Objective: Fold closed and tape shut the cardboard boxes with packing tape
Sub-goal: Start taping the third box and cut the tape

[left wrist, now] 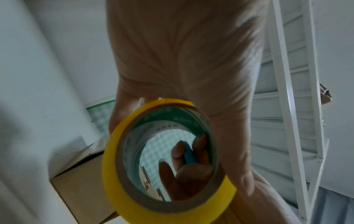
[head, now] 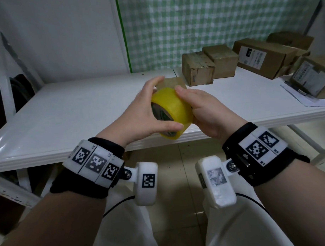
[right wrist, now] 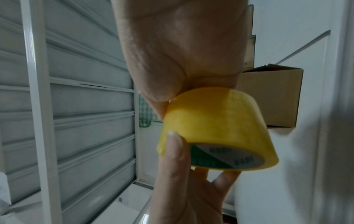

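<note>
You hold a roll of yellow packing tape (head: pixel 173 111) between both hands, raised above the near edge of the white desk (head: pixel 69 111). Your left hand (head: pixel 144 114) cups the roll from its open side, thumb curled under the lower rim and fingers reaching over the top. In the left wrist view the roll (left wrist: pixel 166 163) faces the camera end-on, so its brown inner core and green printed band show, and some of your fingers (left wrist: pixel 180 150) are visible through the hole. Your right hand (head: pixel 205 112) wraps the outer band from the other side — its fingers lie across the yellow surface, and in the right wrist view the thumb (right wrist: pixel 162 100) presses at the roll's upper edge. I cannot tell whether a free end of tape has been lifted.

Just behind the roll a small cardboard box (head: pixel 172 83) sits on the desk, mostly hidden by your hands — its top cannot be read from here. Farther back and to the right, a cluster of brown cardboard boxes (head: pixel 198 68) stands against the green checked wall covering (head: pixel 209 20), several bearing printed labels. Some papers (head: pixel 302 97) lie at the right edge of the desk.
</note>
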Available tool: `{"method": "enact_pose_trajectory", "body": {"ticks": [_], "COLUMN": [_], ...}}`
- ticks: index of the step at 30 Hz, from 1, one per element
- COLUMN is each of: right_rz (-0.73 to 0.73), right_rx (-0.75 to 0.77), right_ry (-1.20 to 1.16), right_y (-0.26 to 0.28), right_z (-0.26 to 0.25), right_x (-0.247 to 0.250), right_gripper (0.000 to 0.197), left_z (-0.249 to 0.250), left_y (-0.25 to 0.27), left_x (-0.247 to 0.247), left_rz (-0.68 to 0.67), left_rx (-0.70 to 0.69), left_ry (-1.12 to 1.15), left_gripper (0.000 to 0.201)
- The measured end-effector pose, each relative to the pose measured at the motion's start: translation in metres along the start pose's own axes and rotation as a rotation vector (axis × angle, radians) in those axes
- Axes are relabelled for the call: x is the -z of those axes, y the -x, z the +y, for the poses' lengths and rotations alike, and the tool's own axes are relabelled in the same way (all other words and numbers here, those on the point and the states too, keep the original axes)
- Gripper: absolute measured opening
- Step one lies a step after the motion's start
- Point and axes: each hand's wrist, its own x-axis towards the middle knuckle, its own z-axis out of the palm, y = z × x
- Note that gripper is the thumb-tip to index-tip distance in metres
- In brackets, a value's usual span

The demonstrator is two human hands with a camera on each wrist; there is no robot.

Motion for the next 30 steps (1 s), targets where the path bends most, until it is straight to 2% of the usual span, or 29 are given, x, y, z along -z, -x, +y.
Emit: {"method": "enact_pose_trajectory", "body": {"ticks": [1,6,12,18,24,27,30], "right_rz": [0.008,0.086,0.095,0.12,0.131,0.064,-0.051], "right_rx": [0.005,0.009,0.003,0.015,0.034,0.054,0.052], "right_ry": [-0.003,-0.001,-0.087,-0.068,-0.032,-0.029,-0.05], "right_y": [0.0,-0.003,-0.003,-0.004,-0.005,-0.003,-0.001], "right_z": [0.0,0.005,0.005,0.005,0.006,0.007,0.006], "right_x": [-0.002,-0.005,-0.007,-0.008,-0.008,-0.005,0.005], "right_gripper": [0.038,0.022,0.037,0.015,0.022,0.025,0.02], "left_z": [0.0,-0.009,-0.008,-0.006,-0.005,-0.005,-0.008], "left_y": [0.0,-0.002,-0.002,-0.002,-0.002,-0.002,-0.002], "left_x": [-0.001,-0.004,-0.005,-0.01,-0.016,-0.016,-0.013], "left_rz": [-0.015,0.092,0.109,0.129,0.134,0.127,0.153], "left_rx": [-0.009,-0.044,-0.063,-0.066,-0.062,-0.06,-0.041], "left_ry": [0.006,-0.054,-0.061,-0.095,-0.109,-0.099,0.058], "left_gripper": [0.103,0.094,0.092,0.092,0.089,0.09,0.089]}}
